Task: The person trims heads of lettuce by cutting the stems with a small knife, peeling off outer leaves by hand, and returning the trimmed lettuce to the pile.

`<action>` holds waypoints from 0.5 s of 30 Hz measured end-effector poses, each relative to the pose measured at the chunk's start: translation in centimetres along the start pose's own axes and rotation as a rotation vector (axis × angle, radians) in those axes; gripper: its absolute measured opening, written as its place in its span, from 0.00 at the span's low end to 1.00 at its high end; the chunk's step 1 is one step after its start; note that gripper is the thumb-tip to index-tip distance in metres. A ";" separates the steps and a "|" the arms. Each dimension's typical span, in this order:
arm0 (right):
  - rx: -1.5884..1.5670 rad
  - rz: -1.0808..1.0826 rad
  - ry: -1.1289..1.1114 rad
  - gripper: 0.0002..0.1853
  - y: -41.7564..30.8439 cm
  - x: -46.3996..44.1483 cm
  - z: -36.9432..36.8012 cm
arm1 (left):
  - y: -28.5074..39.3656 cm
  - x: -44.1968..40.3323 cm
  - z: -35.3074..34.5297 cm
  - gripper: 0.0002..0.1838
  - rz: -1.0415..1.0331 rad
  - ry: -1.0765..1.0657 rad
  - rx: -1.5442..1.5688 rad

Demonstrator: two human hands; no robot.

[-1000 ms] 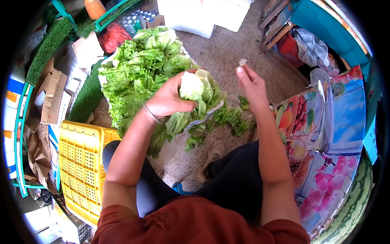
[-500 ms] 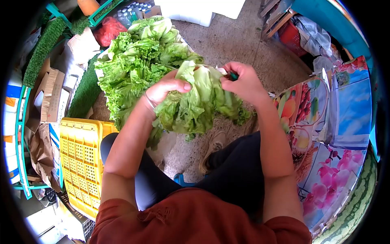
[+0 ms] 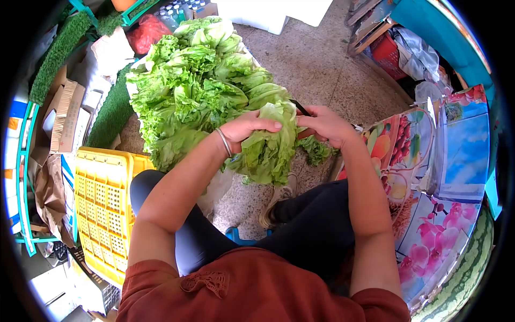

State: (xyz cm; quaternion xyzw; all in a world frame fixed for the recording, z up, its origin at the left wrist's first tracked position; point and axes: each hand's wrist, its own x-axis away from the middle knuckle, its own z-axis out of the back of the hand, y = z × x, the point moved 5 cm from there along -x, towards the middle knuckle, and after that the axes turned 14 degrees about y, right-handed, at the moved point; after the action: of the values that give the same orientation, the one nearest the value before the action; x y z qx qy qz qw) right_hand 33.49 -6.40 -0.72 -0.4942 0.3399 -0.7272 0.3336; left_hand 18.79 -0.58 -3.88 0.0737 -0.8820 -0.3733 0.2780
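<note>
My left hand [image 3: 248,129] is closed around a head of green lettuce [image 3: 271,147], thumb lying over the leaves, which hang down above the floor between my knees. My right hand [image 3: 327,124] is closed beside the stem end of that head. A thin dark knife [image 3: 300,108] sticks out of its fingers, pointing up and left; the handle is hidden in the hand. Just beyond both hands lies a large pile of lettuce [image 3: 188,91]. A loose leaf [image 3: 315,150] shows below my right hand.
A yellow plastic crate [image 3: 104,209] stands at my left, near a cardboard box [image 3: 67,115] and green turf strips [image 3: 111,110]. Flower-printed cartons [image 3: 429,236] and a watermelon [image 3: 464,268] are on my right. White foam boxes [image 3: 263,19] stand ahead.
My left hand has moved right and slightly down with the lettuce, and the head has turned. The right hand has lowered, and the dark blade now shows. Some leaves have left the left hand's area.
</note>
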 end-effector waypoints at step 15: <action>-0.058 -0.094 0.161 0.20 2.0 -0.6 1.2 | -0.9 0.0 -0.6 0.24 0.049 -0.019 -0.026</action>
State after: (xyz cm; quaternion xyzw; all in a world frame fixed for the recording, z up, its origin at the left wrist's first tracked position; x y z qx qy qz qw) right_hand 35.08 -7.19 -2.28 -0.4592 0.3630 -0.7692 0.2563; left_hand 18.99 -1.56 -4.15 0.0447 -0.8813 -0.3785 0.2794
